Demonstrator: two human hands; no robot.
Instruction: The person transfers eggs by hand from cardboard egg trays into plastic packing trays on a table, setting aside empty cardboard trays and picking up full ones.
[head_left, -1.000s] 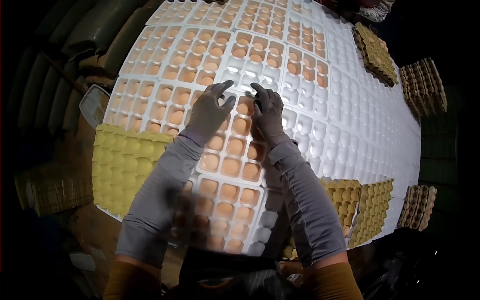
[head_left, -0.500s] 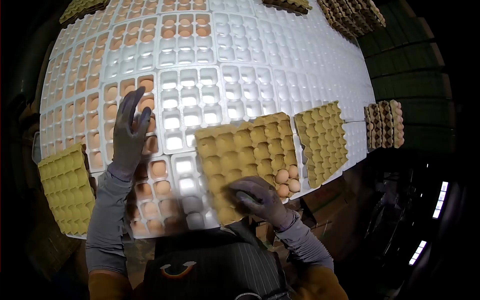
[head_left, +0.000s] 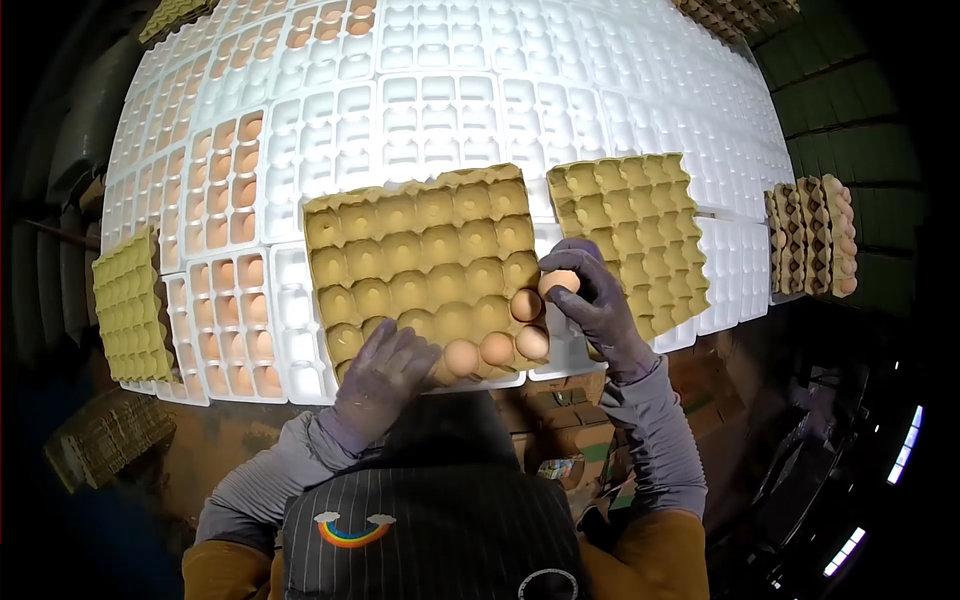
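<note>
A yellow-brown pulp egg tray (head_left: 420,245) lies across white foam trays, with several brown eggs (head_left: 496,348) in its lower right cells. Between the thumb and fingers of my gloved right hand (head_left: 595,305) is one brown egg (head_left: 558,283), held at the tray's right edge. My gloved left hand (head_left: 385,380) rests over the tray's lower left edge, its fingers partly spread and loosely bent, left of the eggs. Nothing shows in that hand; its palm side is hidden.
A second pulp tray (head_left: 635,240) lies to the right, another (head_left: 130,310) at far left. White foam trays (head_left: 435,125) cover the table, the left ones holding eggs (head_left: 230,180). Stacked trays with eggs (head_left: 815,235) stand beyond the right edge. Cardboard boxes (head_left: 570,435) are below the front edge.
The view has shifted right. My left hand has moved from the egg-filled foam trays to the pulp tray. My right hand has moved to its right side and taken hold of an egg.
</note>
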